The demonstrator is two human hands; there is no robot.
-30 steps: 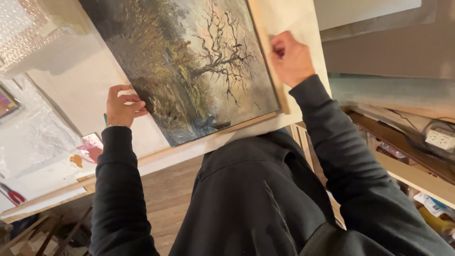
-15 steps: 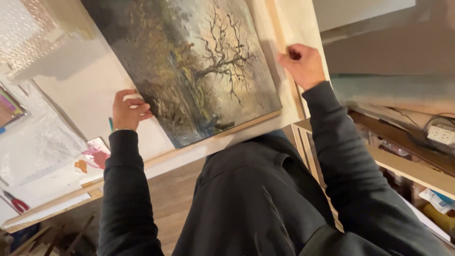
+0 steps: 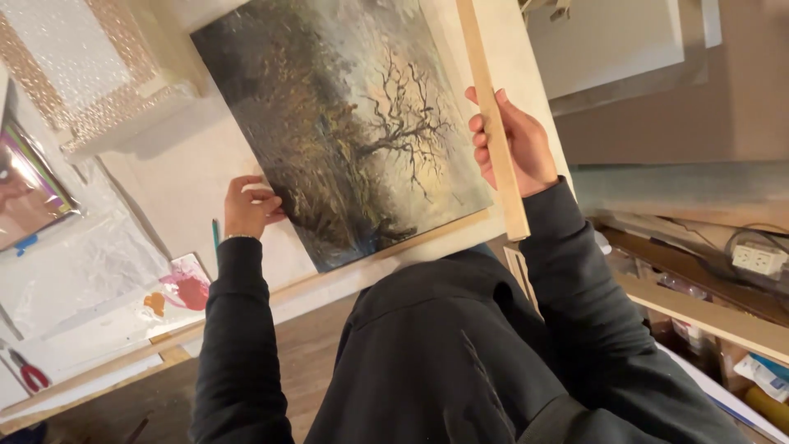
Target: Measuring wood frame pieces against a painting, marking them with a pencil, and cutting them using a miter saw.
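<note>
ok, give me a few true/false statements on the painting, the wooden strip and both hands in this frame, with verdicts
1. The right hand grips a pale wooden strip along the painting's right edge. True.
2. The painting shows a bright blue seascape. False: it shows a bare dark tree against a murky brown and grey ground.
3. The left hand rests at the painting's left edge. True.
4. The left hand holds the red-handled pliers. False: the pliers lie far off at the lower left, untouched.
5. Both sleeves are white. False: both sleeves are dark.
</note>
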